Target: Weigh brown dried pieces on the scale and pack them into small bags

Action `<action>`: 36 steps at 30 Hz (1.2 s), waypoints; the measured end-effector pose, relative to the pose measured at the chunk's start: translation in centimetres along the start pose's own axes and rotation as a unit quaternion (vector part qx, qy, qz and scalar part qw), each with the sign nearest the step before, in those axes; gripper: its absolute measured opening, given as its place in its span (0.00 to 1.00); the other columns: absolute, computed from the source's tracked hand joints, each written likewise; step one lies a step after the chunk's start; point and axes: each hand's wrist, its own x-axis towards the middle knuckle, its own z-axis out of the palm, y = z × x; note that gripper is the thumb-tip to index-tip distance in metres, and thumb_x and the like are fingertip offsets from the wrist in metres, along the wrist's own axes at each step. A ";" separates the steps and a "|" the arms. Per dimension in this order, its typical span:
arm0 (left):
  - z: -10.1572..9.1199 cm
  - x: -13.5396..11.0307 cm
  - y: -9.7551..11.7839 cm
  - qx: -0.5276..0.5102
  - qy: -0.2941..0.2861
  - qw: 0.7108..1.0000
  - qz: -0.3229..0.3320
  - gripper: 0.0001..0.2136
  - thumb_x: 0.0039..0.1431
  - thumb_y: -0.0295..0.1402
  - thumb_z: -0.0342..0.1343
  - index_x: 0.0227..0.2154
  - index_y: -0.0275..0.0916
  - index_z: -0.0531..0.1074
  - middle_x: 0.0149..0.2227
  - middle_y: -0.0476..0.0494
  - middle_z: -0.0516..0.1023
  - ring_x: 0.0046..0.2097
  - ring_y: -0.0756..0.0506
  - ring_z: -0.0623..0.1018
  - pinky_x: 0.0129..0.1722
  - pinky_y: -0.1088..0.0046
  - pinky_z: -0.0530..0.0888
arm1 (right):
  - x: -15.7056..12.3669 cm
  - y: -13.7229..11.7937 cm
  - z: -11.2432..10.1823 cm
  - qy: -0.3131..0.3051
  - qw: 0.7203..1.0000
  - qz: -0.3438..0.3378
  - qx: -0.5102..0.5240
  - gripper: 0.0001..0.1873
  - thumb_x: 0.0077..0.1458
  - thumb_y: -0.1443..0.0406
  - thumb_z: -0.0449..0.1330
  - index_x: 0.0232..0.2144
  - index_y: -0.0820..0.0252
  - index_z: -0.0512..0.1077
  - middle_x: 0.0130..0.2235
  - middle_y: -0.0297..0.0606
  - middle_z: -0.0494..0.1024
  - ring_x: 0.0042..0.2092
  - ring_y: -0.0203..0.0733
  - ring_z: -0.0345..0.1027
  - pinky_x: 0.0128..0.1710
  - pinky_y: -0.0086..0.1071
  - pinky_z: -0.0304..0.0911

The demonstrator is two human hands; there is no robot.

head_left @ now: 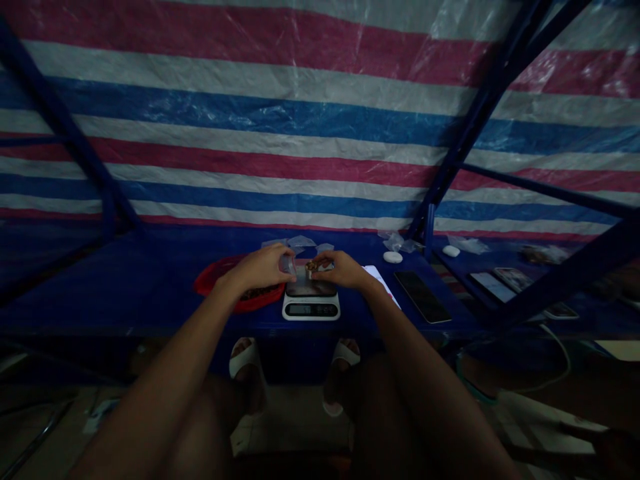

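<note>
Both of my hands reach forward over a small white digital scale (311, 306) on a low blue shelf. My left hand (261, 267) is closed on a small clear plastic bag (289, 264) held above the scale. My right hand (339, 269) is pinched on a small clump of brown bits (313, 267) right beside the bag's mouth. A red plastic tray (213, 279) with more brown bits lies just left of the scale, partly under my left wrist.
Loose clear bags (300, 243) lie behind the scale. A dark phone (423, 297) and a white sheet (383, 283) lie to the right, with two white pebble-like objects (393, 257), more phones (510, 280) and a cable. Blue metal struts frame a striped tarp. My sandalled feet (245, 360) rest below.
</note>
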 end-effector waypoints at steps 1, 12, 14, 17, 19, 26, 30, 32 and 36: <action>0.2 0.1 -0.1 0.027 -0.013 1.000 -0.001 0.23 0.34 0.38 0.78 0.39 0.48 0.84 0.40 0.43 0.84 0.45 0.35 0.82 0.48 0.62 0.77 | 0.1 -0.1 0.0 0.001 1.000 -0.003 -0.001 0.16 0.52 0.64 0.73 0.44 0.61 0.81 0.44 0.41 0.85 0.46 0.42 0.78 0.50 0.35 0.69; 1.1 0.4 1.1 0.146 -0.082 0.986 0.006 0.30 0.50 0.48 0.70 0.55 0.42 0.79 0.55 0.39 0.82 0.57 0.33 0.79 0.58 0.57 0.74 | 0.2 -1.3 0.5 0.031 0.997 -0.062 -0.034 0.17 0.54 0.66 0.70 0.48 0.60 0.80 0.49 0.42 0.84 0.50 0.44 0.78 0.54 0.37 0.69; 1.2 0.5 0.9 0.140 -0.067 0.988 0.010 0.28 0.50 0.49 0.70 0.53 0.42 0.80 0.54 0.40 0.83 0.54 0.34 0.81 0.56 0.59 0.75 | 0.1 -1.7 0.5 0.028 0.995 -0.077 -0.049 0.16 0.55 0.67 0.69 0.48 0.59 0.81 0.50 0.41 0.84 0.51 0.44 0.78 0.54 0.36 0.69; 1.2 0.5 0.9 0.127 -0.056 0.990 0.015 0.27 0.51 0.48 0.70 0.52 0.42 0.81 0.52 0.40 0.84 0.52 0.35 0.81 0.55 0.60 0.76 | 0.0 -2.4 0.5 0.029 0.992 -0.094 -0.084 0.16 0.57 0.67 0.67 0.49 0.58 0.82 0.50 0.42 0.84 0.51 0.46 0.77 0.54 0.38 0.69; 1.3 0.5 1.0 0.114 -0.053 0.992 0.020 0.27 0.51 0.46 0.70 0.53 0.43 0.81 0.52 0.41 0.84 0.53 0.36 0.81 0.55 0.60 0.75 | 0.0 -2.7 0.4 0.031 0.990 -0.096 -0.098 0.18 0.57 0.67 0.67 0.50 0.58 0.81 0.50 0.42 0.84 0.50 0.46 0.77 0.53 0.39 0.69; 1.6 0.1 1.3 0.067 -0.050 0.996 0.019 0.23 0.52 0.43 0.69 0.50 0.40 0.81 0.51 0.39 0.83 0.53 0.36 0.80 0.54 0.60 0.75 | 0.2 -3.0 0.2 0.048 0.989 -0.126 -0.060 0.14 0.55 0.67 0.69 0.45 0.61 0.80 0.44 0.41 0.85 0.44 0.43 0.78 0.48 0.36 0.70; 1.5 -0.2 1.6 0.022 -0.032 0.999 0.021 0.23 0.52 0.42 0.69 0.49 0.37 0.80 0.47 0.40 0.84 0.47 0.38 0.81 0.49 0.62 0.76 | 0.1 -4.4 -0.1 0.057 0.977 -0.190 -0.074 0.15 0.60 0.70 0.65 0.49 0.58 0.81 0.48 0.41 0.85 0.48 0.44 0.77 0.51 0.38 0.67; 1.3 -0.4 1.9 -0.004 -0.017 1.000 0.006 0.23 0.52 0.43 0.69 0.50 0.37 0.80 0.46 0.41 0.84 0.45 0.39 0.81 0.48 0.63 0.76 | 0.1 -5.3 -0.2 0.065 0.970 -0.210 -0.105 0.14 0.64 0.68 0.63 0.51 0.58 0.81 0.48 0.42 0.84 0.48 0.44 0.76 0.53 0.39 0.66; 0.9 -1.0 2.7 -0.051 -0.005 0.999 -0.014 0.24 0.52 0.43 0.69 0.50 0.37 0.79 0.49 0.40 0.84 0.48 0.39 0.81 0.50 0.63 0.76 | 0.3 -6.4 -0.1 0.064 0.965 -0.212 -0.140 0.16 0.70 0.62 0.59 0.54 0.58 0.80 0.46 0.44 0.83 0.46 0.44 0.74 0.50 0.40 0.67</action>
